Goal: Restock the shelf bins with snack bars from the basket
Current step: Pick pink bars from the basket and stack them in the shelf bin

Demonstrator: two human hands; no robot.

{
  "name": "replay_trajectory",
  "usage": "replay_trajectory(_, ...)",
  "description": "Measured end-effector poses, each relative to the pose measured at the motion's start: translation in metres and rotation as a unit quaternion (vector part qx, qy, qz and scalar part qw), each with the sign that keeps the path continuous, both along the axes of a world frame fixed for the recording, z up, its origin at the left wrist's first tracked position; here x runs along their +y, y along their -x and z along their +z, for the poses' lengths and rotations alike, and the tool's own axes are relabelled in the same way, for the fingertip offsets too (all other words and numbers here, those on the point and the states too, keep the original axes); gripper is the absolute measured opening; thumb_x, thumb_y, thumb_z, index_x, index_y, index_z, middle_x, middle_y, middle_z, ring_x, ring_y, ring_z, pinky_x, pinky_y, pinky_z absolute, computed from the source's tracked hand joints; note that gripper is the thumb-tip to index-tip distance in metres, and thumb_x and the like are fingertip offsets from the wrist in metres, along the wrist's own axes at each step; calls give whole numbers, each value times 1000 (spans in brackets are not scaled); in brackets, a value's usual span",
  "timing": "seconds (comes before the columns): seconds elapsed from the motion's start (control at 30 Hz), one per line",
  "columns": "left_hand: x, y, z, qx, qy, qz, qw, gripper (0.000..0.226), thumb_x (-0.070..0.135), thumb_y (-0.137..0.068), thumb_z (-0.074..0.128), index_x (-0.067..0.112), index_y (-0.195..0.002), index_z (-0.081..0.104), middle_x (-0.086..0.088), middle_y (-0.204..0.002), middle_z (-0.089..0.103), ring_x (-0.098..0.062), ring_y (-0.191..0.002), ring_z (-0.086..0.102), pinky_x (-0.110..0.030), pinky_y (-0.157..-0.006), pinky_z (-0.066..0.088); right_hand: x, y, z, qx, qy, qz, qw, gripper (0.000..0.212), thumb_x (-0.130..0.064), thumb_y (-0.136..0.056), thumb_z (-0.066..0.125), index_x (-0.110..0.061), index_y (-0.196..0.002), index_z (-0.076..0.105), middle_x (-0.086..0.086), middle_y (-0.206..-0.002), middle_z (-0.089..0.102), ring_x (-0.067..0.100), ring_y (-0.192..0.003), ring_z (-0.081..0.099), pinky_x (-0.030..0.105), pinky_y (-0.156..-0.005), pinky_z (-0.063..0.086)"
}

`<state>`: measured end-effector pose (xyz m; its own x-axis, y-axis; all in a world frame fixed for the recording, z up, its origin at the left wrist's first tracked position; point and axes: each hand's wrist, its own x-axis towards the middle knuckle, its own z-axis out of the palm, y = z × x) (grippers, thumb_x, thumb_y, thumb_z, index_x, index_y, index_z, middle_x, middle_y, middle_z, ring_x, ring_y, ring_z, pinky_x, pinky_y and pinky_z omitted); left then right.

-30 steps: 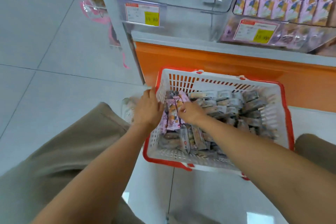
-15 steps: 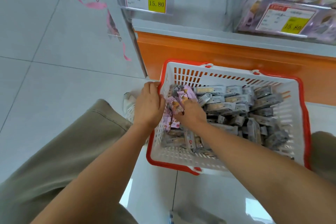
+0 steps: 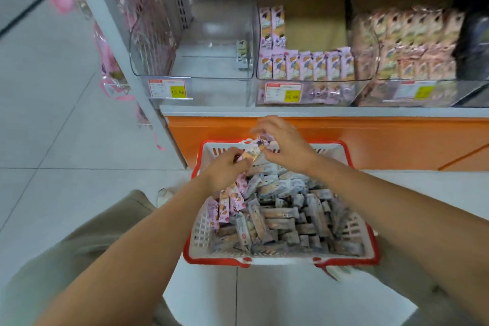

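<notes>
The left hand (image 3: 225, 171) grips the lower end of a pink bar (image 3: 253, 150), fingers curled round it, above the far end of the basket (image 3: 348, 156). The right hand (image 3: 287, 143) has its thumb and fingers on either side of the bar's upper end. Blur hides whether they are clamped on it, so I cannot tell. More pink bars (image 3: 228, 202) bunch just under the left hand against the basket's left wall, and whether that hand holds them is unclear. Grey bars (image 3: 288, 216) fill the rest of the basket, which sits on the tile floor (image 3: 66, 140) between the person's knees.

Beyond the basket an orange base (image 3: 383, 140) carries three clear bins. The left bin (image 3: 211, 69) holds only a few bars (image 3: 242, 57) at its right wall. The middle bin (image 3: 312, 79) has a row of pink packs (image 3: 307, 65) along its front. The right bin (image 3: 412, 79) is stacked with pale packs (image 3: 412, 45). Price tags (image 3: 170, 88) hang on the bin fronts. Pink ribbons (image 3: 105, 50) hang at the shelf's left end.
</notes>
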<state>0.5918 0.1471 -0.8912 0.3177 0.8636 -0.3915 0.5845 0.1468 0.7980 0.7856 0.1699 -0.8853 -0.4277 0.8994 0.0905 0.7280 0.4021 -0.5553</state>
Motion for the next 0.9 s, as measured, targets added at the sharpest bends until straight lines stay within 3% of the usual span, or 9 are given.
replay_trajectory(0.1,-9,-24,29,-68,-26,67,995,28,32,-98,52,15,-118,44,-3,-94,62,-15,-79,56,-30,-72,46,-10,-6,32,147,-41,-152,977,42,-16,-90,66,-14,-128,49,4,-128,47,17,-114,50,35,-95,44)
replay_trajectory(0.23,-13,-60,58,-112,-123,103,981,29,23,-96,58,6,-117,46,-9,-92,62,-15,-74,56,-36,-67,47,-20,-11,63,283,25,-259,923,48,-38,-88,69,-17,-123,42,0,-101,56,16,-88,60,29,-74,49)
replay_trajectory(0.3,-12,-75,71,-107,-162,98,976,33,22,-94,61,8,-119,45,-2,-92,59,-12,-74,55,-25,-62,43,-20,-15,75,320,58,-269,906,50,-31,-87,71,-14,-123,40,-2,-89,52,16,-81,57,23,-67,48)
replay_trajectory(0.37,-9,-85,83,-107,-187,73,974,38,21,-92,64,9,-122,44,2,-98,59,-11,-82,56,-19,-64,44,-13,-23,87,358,75,-280,888,48,-19,-89,69,-11,-126,40,1,-84,50,19,-75,58,28,-67,52)
replay_trajectory(0.47,7,-88,98,-55,-254,19,965,47,27,-90,65,13,-129,44,1,-118,57,-15,-105,55,-26,-86,46,8,-37,107,363,41,-293,884,41,-13,-90,67,-15,-123,42,5,-85,54,23,-76,63,44,-79,57)
replay_trajectory(0.57,39,-79,108,70,-380,36,922,49,28,-90,63,13,-134,46,-5,-132,50,-20,-122,45,-36,-104,37,38,-52,124,356,8,-307,883,41,-13,-91,66,-15,-125,43,3,-83,55,16,-65,62,28,-64,58)
replay_trajectory(0.63,62,-73,110,131,-444,60,885,48,25,-90,61,12,-134,47,-6,-137,47,-23,-128,41,-37,-108,32,61,-58,132,344,-13,-309,887,43,-13,-91,66,-13,-127,43,7,-85,58,15,-59,60,30,-58,57)
replay_trajectory(0.73,88,-68,104,176,-463,62,866,54,25,-92,58,9,-141,41,-10,-149,37,-27,-138,31,-38,-112,25,100,-63,132,290,-49,-324,899,43,-18,-91,67,-13,-127,45,10,-86,60,22,-70,62,36,-66,54)
replay_trajectory(0.9,109,-69,83,167,-456,41,873,70,30,-97,52,4,-152,18,-13,-159,19,-27,-146,18,-41,-118,21,163,-63,125,215,-77,-351,908,40,-26,-89,67,-16,-124,49,2,-80,61,30,-85,65,46,-78,54)
